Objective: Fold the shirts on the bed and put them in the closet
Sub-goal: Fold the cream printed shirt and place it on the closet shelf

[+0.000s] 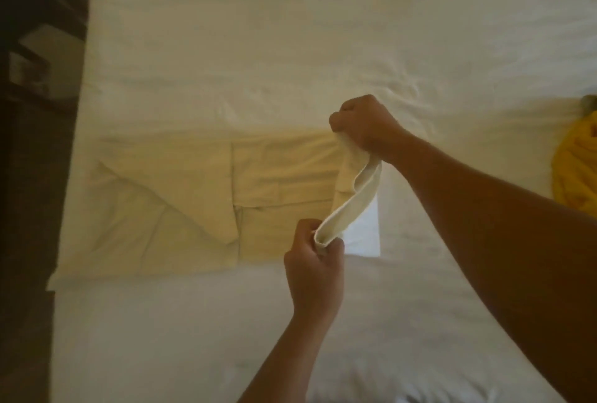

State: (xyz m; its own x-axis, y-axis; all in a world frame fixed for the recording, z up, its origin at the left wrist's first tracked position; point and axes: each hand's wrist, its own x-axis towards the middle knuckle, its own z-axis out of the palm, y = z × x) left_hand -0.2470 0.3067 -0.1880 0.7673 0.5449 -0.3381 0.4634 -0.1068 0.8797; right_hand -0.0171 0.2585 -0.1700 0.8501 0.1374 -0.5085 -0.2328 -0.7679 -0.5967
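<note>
A cream shirt [200,202] lies flat across the white bed [290,47], its sides folded in so that it forms a long band. My left hand [315,260] grips the near corner of its right end. My right hand [365,126] grips the far corner of that same end. Between my hands the raised edge curls up off the bed. A yellow shirt [576,170] lies crumpled at the bed's right edge, partly cut off by the frame.
Dark wooden furniture [35,47] with a pale object on it stands along the bed's left side. White sheet stretches beyond the cream shirt and in front of it, with wrinkles near the yellow shirt.
</note>
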